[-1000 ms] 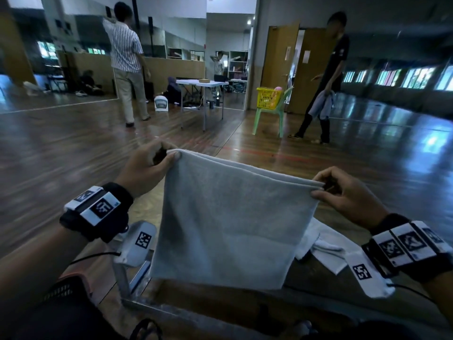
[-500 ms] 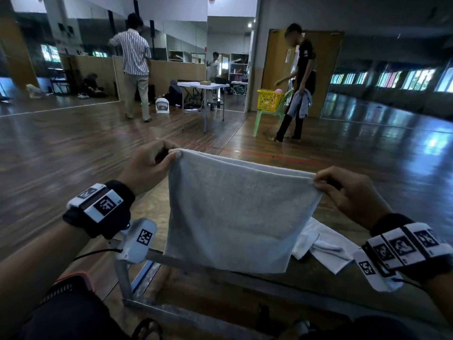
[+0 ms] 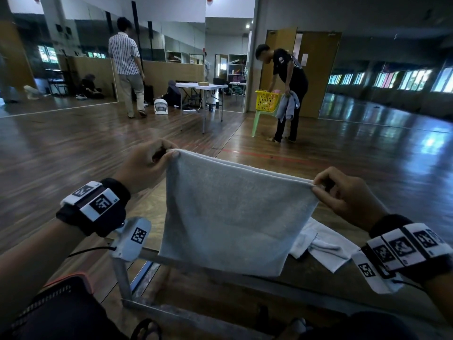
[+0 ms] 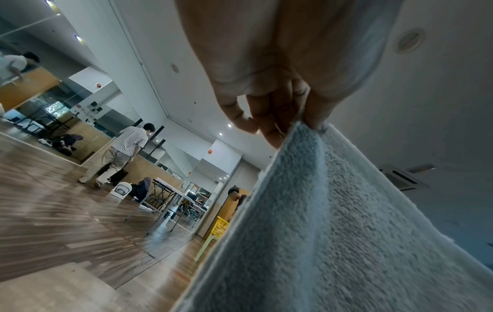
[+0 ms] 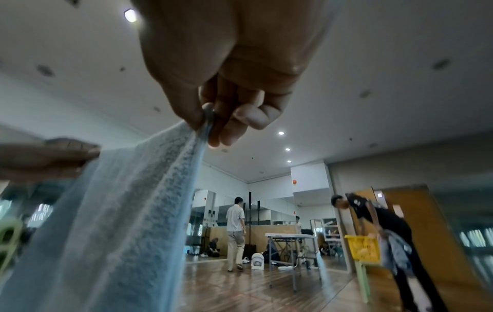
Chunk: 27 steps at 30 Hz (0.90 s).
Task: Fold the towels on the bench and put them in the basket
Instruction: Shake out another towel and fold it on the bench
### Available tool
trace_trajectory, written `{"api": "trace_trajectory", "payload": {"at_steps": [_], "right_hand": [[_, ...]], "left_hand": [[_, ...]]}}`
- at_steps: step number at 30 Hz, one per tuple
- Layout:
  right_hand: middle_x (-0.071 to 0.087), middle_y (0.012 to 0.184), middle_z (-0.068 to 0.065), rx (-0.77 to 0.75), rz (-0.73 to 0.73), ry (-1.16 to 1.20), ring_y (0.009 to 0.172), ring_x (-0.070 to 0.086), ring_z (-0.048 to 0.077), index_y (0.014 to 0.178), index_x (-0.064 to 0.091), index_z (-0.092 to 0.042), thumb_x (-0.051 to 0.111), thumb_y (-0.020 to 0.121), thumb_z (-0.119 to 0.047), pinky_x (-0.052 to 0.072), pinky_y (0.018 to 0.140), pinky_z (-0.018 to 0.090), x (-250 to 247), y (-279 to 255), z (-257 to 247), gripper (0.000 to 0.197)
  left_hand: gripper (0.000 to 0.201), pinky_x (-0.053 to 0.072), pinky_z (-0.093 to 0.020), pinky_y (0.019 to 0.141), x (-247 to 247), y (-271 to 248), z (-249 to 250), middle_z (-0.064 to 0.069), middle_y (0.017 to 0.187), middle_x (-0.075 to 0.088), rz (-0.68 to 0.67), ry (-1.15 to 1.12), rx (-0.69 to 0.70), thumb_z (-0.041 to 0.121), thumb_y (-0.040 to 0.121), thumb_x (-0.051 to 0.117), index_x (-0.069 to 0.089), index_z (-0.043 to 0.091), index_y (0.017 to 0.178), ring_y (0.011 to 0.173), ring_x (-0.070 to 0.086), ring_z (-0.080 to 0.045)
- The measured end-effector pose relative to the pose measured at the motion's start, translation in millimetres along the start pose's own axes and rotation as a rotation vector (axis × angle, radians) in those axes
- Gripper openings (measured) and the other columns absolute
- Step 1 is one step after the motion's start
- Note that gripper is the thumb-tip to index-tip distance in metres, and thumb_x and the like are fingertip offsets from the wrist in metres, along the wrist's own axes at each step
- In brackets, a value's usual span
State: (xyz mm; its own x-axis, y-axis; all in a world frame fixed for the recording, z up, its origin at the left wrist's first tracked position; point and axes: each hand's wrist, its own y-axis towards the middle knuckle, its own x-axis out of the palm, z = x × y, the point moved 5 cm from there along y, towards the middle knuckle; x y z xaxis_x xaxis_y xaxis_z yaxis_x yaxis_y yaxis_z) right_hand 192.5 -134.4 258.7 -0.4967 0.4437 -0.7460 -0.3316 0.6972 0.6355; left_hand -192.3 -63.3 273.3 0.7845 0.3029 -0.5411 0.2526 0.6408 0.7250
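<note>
A grey towel [image 3: 230, 217], doubled over, hangs in the air above the bench [image 3: 318, 283]. My left hand [image 3: 169, 155] pinches its top left corner between thumb and fingers [image 4: 317, 118]. At the top right corner my right hand [image 3: 316, 187] pinches the doubled edge [image 5: 205, 120]. The towel's lower hem hangs just above the bench's near rail. A white towel [image 3: 321, 246] lies crumpled on the bench behind the grey one, partly hidden by it. A yellow basket [image 3: 266, 100] stands on a green chair far across the room.
A person in black [image 3: 289, 89] bends over the yellow basket, holding a grey cloth. Another person in a striped shirt [image 3: 127, 65] walks away at the left. A white folding table [image 3: 201, 87] stands mid-room. Open wooden floor lies between the bench and them.
The towel has risen slightly, still stretched between both hands. The person in black walked left to the yellow basket and now bends over it. The striped-shirt person has shifted right.
</note>
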Motion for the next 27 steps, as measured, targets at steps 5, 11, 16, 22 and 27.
{"api": "trace_trajectory", "payload": {"at_steps": [5,11,16,22,27], "right_hand": [[0.064,0.087,-0.016,0.119,-0.138,0.094,0.08,0.059,-0.007,0.104,0.064,-0.025,0.064,0.084,-0.007,0.046,0.067,0.009,6,-3,6,0.027],[0.071,0.079,-0.005,0.259,-0.298,0.218,0.077,0.065,0.011,0.085,0.067,-0.029,0.066,0.081,-0.022,0.05,0.065,0.018,13,-9,13,0.008],[0.072,0.081,0.0,0.306,-0.318,0.389,0.069,0.066,0.008,0.076,0.071,-0.023,0.068,0.055,-0.07,0.053,0.064,0.017,23,-5,21,0.051],[0.071,0.078,0.003,0.411,-0.381,0.432,0.068,0.065,0.005,0.077,0.069,-0.018,0.073,0.056,-0.064,0.052,0.065,0.018,73,7,55,0.05],[0.071,0.091,0.006,0.473,-0.464,0.34,0.084,0.066,0.018,0.09,0.068,-0.02,0.066,0.082,-0.015,0.051,0.079,0.041,125,26,96,0.009]], "left_hand": [[0.043,0.046,-0.029,0.068,3,-6,-3,-0.01,0.086,0.067,-0.114,0.032,0.044,0.042,0.087,0.046,0.064,0.004,0.096,0.077,0.061,-0.021],[0.051,0.048,-0.018,0.067,10,-27,-18,0.005,0.085,0.068,-0.273,-0.037,-0.032,0.061,0.08,0.048,0.066,0.015,0.091,0.077,0.063,-0.003],[0.074,0.05,-0.025,0.066,21,-44,-39,-0.008,0.083,0.069,-0.335,-0.16,-0.129,0.077,0.069,0.051,0.066,0.008,0.089,0.076,0.064,-0.016],[0.064,0.051,-0.012,0.066,55,-49,-84,0.003,0.091,0.069,-0.4,-0.265,-0.245,0.075,0.067,0.056,0.066,0.015,0.088,0.075,0.064,-0.002],[0.025,0.048,-0.014,0.065,99,-40,-138,-0.005,0.078,0.066,-0.379,-0.124,-0.31,0.037,0.085,0.057,0.063,0.012,0.087,0.068,0.061,0.005]]}}
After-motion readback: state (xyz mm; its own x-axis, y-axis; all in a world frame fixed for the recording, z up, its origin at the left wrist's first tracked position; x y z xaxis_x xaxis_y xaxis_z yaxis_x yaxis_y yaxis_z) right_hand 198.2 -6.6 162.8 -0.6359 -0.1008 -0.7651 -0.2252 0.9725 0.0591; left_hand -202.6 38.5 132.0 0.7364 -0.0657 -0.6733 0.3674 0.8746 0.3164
